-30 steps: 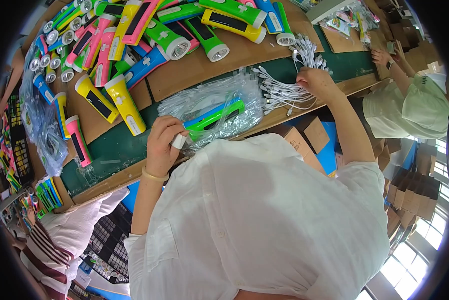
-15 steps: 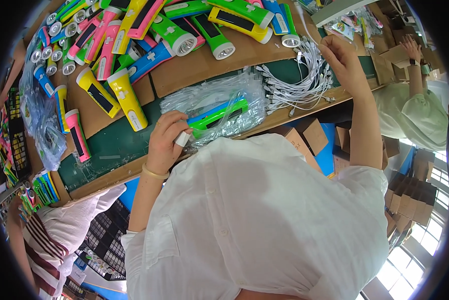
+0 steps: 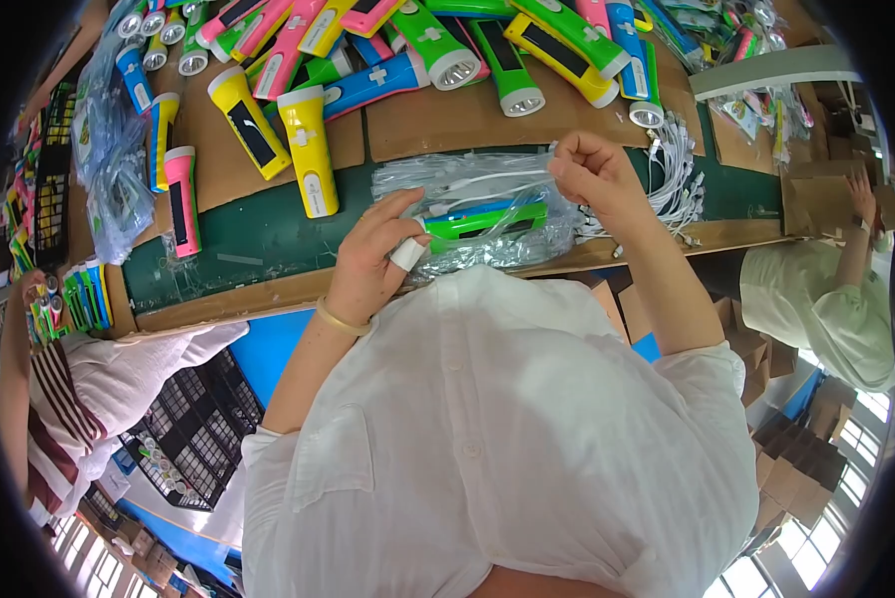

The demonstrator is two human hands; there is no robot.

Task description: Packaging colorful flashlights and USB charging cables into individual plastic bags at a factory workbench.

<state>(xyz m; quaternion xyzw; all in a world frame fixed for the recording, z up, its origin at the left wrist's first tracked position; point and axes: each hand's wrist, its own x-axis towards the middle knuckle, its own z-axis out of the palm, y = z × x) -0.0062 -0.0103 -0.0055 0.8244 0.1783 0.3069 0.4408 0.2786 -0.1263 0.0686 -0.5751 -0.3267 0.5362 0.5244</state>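
A green-and-blue flashlight [image 3: 487,228] lies on a stack of clear plastic bags [image 3: 407,179], partly under the film. My left hand [image 3: 375,249], with a white wrap on one digit, closes around its left end. My right hand [image 3: 599,177] is closed in a pinch at the right of the bags. From its fingertips a white USB cable [image 3: 487,180] stretches left across the bags, just beyond the flashlight. A bundle of similar white cables [image 3: 675,174] lies to the right of that hand.
Many colourful flashlights [image 3: 367,85] are heaped on cardboard at the far side. Two yellow flashlights [image 3: 310,149] and a pink one [image 3: 181,199] lie nearer left, by crumpled plastic [image 3: 113,179]. A grey bar [image 3: 776,70] stands at right. Co-workers are on both sides.
My right hand has come left and nearer from beyond the cable bundle, bringing a white cable over the bags. My left hand stays at the flashlight's end. The whole view has shifted.
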